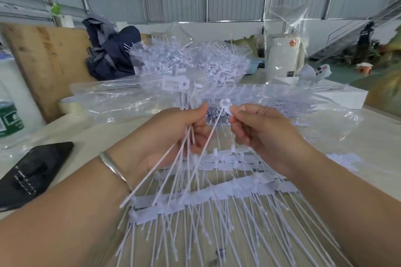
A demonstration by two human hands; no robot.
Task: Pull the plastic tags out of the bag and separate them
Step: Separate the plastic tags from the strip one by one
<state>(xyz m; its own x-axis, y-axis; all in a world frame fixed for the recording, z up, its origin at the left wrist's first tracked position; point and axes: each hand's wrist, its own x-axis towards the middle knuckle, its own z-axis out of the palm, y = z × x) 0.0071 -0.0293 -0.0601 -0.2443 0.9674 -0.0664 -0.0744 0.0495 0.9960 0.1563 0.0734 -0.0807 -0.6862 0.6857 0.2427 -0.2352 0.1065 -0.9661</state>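
Note:
My left hand (173, 134) grips a bundle of several white plastic tags (180, 158), their thin stems fanning down toward my wrist. My right hand (260, 130) pinches the round head of a single tag (224, 103), whose stem slants down to the left across the bundle. Rows of joined tags (217, 197) lie on the table below my hands. Clear plastic bags (121, 102) holding more tags lie just behind my hands. A big heap of loose tags (191, 58) is piled further back.
A black phone (32, 173) lies at the left on the table (91, 134). A green-labelled bottle (9, 115), a roll of tape (69, 105) and a wooden board (47, 60) stand at the far left. A dark bag (112, 54) and a white container (282, 58) sit at the back.

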